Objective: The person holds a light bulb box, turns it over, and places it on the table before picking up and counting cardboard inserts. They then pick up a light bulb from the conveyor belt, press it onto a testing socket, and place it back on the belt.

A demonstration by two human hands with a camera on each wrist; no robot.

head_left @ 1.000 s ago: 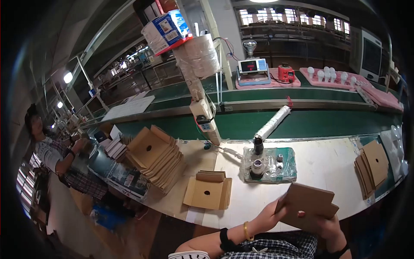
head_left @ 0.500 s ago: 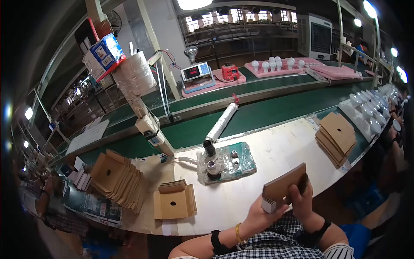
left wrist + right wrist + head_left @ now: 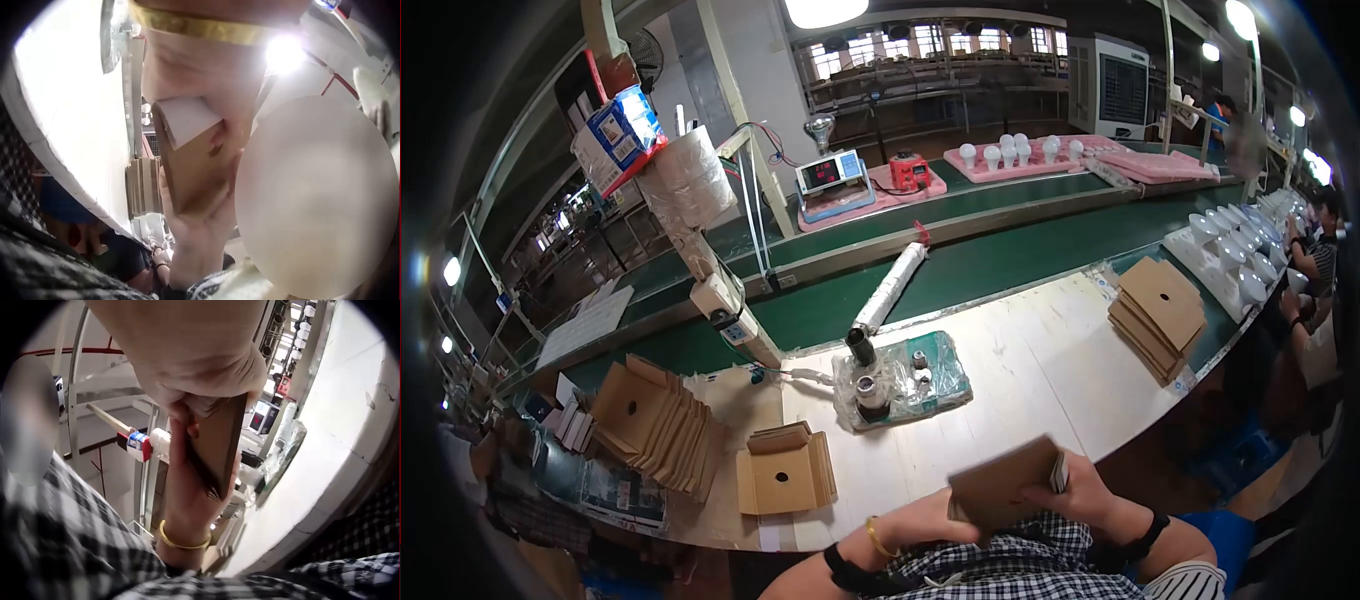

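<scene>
Both hands hold a folded brown cardboard piece (image 3: pixel 1003 484) close to the checked clothing, over the table's front edge. My left hand (image 3: pixel 922 520) grips its left end, and my right hand (image 3: pixel 1082 492) pinches its right end with the thumb on the face. In the left wrist view the cardboard (image 3: pixel 194 165) shows a white inner flap between the two hands. The right wrist view has the cardboard (image 3: pixel 219 447) edge-on, with a fingertip at its hole. Parts of the fingers are hidden behind it.
A small cardboard stack (image 3: pixel 785 475) lies front left, a taller stack (image 3: pixel 655 425) beyond it, another stack (image 3: pixel 1158 310) at the right. A plastic-wrapped fixture (image 3: pixel 900 380) stands mid-table. White bulbs (image 3: pixel 1020 150) stand on a pink tray across the green belt (image 3: pixel 1000 255).
The cardboard has moved lower and to the left with both hands and lies flatter than half a second ago. The head view has swung to the right since the first frame.
</scene>
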